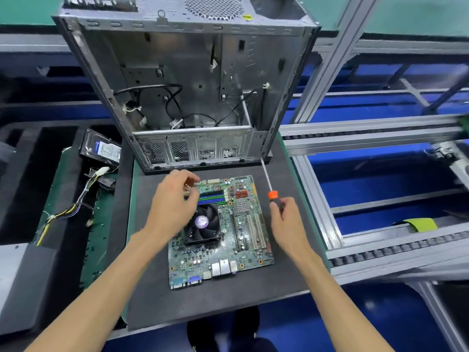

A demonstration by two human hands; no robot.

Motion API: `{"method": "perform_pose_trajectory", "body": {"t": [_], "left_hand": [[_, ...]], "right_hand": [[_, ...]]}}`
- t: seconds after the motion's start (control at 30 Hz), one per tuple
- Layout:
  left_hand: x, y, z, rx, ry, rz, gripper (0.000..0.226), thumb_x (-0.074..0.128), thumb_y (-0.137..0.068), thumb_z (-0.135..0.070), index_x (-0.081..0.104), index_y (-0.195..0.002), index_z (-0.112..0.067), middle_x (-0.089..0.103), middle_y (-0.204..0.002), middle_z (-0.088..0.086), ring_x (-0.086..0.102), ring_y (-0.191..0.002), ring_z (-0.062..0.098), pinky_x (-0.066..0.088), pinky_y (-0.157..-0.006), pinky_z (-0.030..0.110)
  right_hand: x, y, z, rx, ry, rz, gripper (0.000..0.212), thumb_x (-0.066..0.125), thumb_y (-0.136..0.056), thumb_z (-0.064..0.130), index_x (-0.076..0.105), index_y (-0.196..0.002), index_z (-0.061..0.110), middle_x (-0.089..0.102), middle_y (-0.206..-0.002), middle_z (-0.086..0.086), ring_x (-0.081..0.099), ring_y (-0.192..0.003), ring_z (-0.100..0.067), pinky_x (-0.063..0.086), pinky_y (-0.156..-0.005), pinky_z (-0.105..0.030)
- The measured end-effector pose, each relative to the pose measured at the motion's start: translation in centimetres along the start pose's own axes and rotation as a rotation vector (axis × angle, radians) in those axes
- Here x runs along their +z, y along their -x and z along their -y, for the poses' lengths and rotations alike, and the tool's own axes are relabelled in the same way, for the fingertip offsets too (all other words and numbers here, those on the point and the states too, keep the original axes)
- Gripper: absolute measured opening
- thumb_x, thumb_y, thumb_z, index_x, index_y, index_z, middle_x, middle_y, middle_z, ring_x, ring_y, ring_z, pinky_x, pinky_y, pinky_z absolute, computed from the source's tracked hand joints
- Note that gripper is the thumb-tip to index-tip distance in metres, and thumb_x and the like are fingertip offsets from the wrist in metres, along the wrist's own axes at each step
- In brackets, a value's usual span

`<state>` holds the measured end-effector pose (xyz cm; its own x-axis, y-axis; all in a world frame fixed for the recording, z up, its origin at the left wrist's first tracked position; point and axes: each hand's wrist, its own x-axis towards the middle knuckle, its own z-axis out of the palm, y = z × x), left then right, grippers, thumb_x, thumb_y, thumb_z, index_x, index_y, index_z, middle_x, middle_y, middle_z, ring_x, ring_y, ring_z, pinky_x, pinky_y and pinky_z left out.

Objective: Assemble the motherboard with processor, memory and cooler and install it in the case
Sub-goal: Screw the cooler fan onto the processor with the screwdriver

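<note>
Gripping the screwdriver (272,193) handle in my curled right hand (284,224), I hover my left hand (175,199) over the memory slots (212,198), fingers bent around something small I can't make out. The motherboard (220,232) lies flat on the mat (152,301) before the open case (187,97). It looks stiff, light and fragile, so I'd lift it by its bare edges, not the cooler (203,224). My palm hides the cooler's near-left corner.

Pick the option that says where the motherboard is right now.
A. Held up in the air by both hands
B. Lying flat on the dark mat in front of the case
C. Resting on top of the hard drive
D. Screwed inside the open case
B: the motherboard lies flat on the dark mat, in front of the open case, whose bay holds only loose cables.
</note>
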<state>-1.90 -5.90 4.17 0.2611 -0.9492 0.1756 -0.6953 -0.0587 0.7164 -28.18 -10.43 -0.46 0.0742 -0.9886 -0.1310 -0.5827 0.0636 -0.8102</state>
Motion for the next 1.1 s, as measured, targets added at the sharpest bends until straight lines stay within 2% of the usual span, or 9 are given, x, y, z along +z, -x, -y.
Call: {"method": "perform_pose_trajectory", "body": {"t": [0.17, 0.33, 0.6, 0.7, 0.8, 0.87, 0.93, 1.03, 1.1], "left_hand": [[3.3, 0.4, -1.1, 0.017, -0.136, 0.06, 0.019, 0.062, -0.089, -0.007, 0.063, -0.102, -0.022, 0.057, -0.098, -0.007, 0.056, -0.096, 0.019, 0.034, -0.089, 0.034], [4.2, 1.1, -0.9, -0.021, -0.131, 0.143, 0.019, 0.062, -0.09, -0.007, 0.062, -0.103, -0.021, 0.054, -0.099, -0.008, 0.055, -0.099, 0.02, 0.043, -0.096, 0.045], [3.9, 1.4, -0.6, -0.052, -0.122, 0.119, 0.02, 0.06, -0.092, -0.008, 0.061, -0.103, -0.025, 0.057, -0.102, -0.008, 0.054, -0.101, 0.016, 0.039, -0.097, 0.037], [3.4, 1.4, -0.7, -0.018, -0.11, 0.056, 0.019, 0.061, -0.092, -0.009, 0.063, -0.106, -0.022, 0.058, -0.105, -0.008, 0.054, -0.104, 0.015, 0.034, -0.094, 0.032], [2.2, 1.4, -0.6, -0.014, -0.079, -0.099, 0.015, 0.062, -0.094, -0.017, 0.061, -0.108, -0.023, 0.058, -0.103, -0.008, 0.053, -0.098, 0.013, 0.041, -0.094, 0.043], [1.1, 1.5, -0.1, -0.125, -0.052, -0.214, 0.02, 0.062, -0.095, -0.03, 0.057, -0.112, -0.022, 0.056, -0.105, -0.006, 0.053, -0.1, 0.016, 0.044, -0.094, 0.045], [0.0, 1.6, 0.9, -0.349, -0.044, -0.23, 0.047, 0.063, -0.091, -0.049, 0.053, -0.122, -0.015, 0.054, -0.114, 0.001, 0.051, -0.109, 0.021, 0.044, -0.098, 0.044], [-1.5, 2.3, 3.0, -0.806, 0.071, 0.051, 0.106, 0.058, -0.071, -0.08, 0.041, -0.143, -0.004, 0.049, -0.139, 0.018, 0.052, -0.119, 0.027, 0.048, -0.097, 0.042], [-1.8, 3.5, 3.5, -0.95, 0.151, 0.297, 0.12, 0.055, -0.065, -0.089, 0.04, -0.145, 0.0, 0.049, -0.142, 0.026, 0.061, -0.107, 0.028, 0.053, -0.074, 0.03]], "right_hand": [[-2.3, 0.3, -4.7, 0.118, 0.271, -0.036, 0.02, 0.053, -0.103, 0.031, 0.052, -0.105, 0.011, 0.055, -0.103, -0.006, 0.056, -0.093, -0.025, 0.05, -0.082, -0.046], [-2.3, 0.3, -4.9, 0.056, 0.426, -0.027, 0.03, 0.066, -0.093, 0.04, 0.05, -0.101, 0.016, 0.058, -0.1, -0.003, 0.057, -0.094, -0.025, 0.051, -0.081, -0.043], [-3.0, -0.5, -5.0, 0.073, 0.398, 0.021, 0.05, 0.063, -0.09, 0.058, 0.051, -0.114, 0.016, 0.055, -0.112, -0.002, 0.056, -0.104, -0.022, 0.052, -0.082, -0.041], [-3.3, -0.7, -4.2, 0.054, 0.358, -0.018, 0.054, 0.06, -0.09, 0.062, 0.052, -0.119, 0.017, 0.053, -0.114, 0.0, 0.055, -0.107, -0.02, 0.052, -0.08, -0.039], [-3.4, -1.2, -2.5, -0.004, 0.319, -0.073, 0.056, 0.057, -0.09, 0.064, 0.054, -0.122, 0.017, 0.053, -0.114, 0.001, 0.054, -0.11, -0.02, 0.052, -0.084, -0.042], [-2.9, -1.6, -0.9, -0.041, 0.315, -0.062, 0.06, 0.056, -0.09, 0.065, 0.054, -0.126, 0.017, 0.053, -0.115, 0.001, 0.055, -0.109, -0.02, 0.051, -0.085, -0.041], [-2.0, -2.1, 0.6, -0.041, 0.338, 0.03, 0.072, 0.052, -0.089, 0.072, 0.051, -0.134, 0.016, 0.053, -0.12, -0.001, 0.057, -0.111, -0.02, 0.05, -0.086, -0.039], [-0.2, -2.6, 2.3, 0.097, 0.445, 0.289, 0.102, 0.047, -0.083, 0.083, 0.036, -0.15, 0.006, 0.043, -0.145, -0.015, 0.049, -0.131, -0.032, 0.046, -0.103, -0.045], [1.0, -2.8, 2.9, 0.18, 0.551, 0.427, 0.111, 0.042, -0.082, 0.086, 0.032, -0.15, -0.001, 0.035, -0.151, -0.023, 0.041, -0.138, -0.038, 0.04, -0.107, -0.047]]}}
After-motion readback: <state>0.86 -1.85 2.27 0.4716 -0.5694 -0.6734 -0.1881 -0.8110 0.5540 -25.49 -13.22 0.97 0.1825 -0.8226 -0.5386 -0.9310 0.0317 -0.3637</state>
